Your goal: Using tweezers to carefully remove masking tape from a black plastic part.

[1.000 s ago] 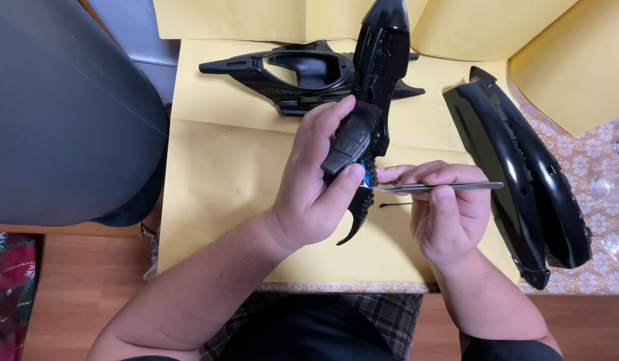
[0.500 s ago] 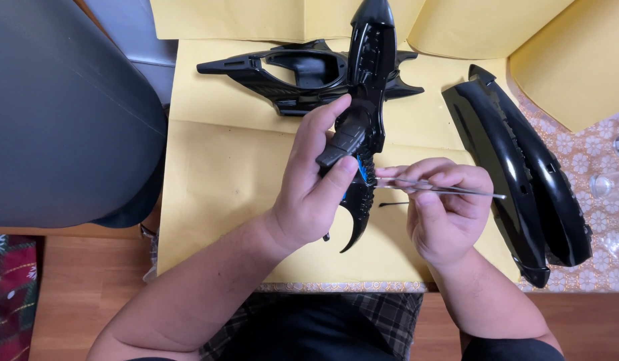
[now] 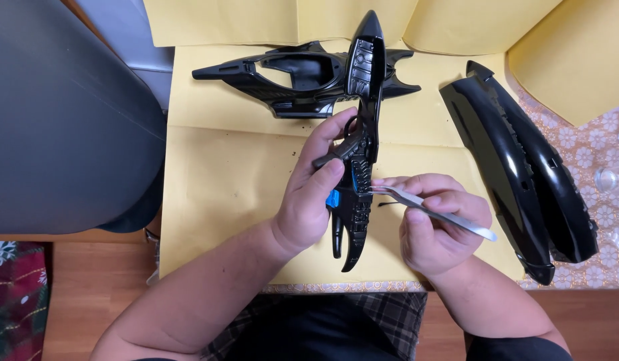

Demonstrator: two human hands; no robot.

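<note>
Yellow paper sheets point(image 3: 216, 194) cover a table with a floral cloth showing at the right edge; a large dark grey rounded chair back point(image 3: 62, 120) fills the left. The left hand point(image 3: 309, 200) grips a long black pointed plastic shell piece point(image 3: 363, 127) upright above the paper, while the right hand point(image 3: 436, 227) pinches silver metal tweezers point(image 3: 430, 208), tips touching the piece's ribbed inside near a blue part point(image 3: 333, 198) (the work appears mid-way, parts unjoined). Behind lies a black open-frame plastic body point(image 3: 289, 77); at right, two glossy black curved panels point(image 3: 523, 174) lie apart, unobstructed.
</note>
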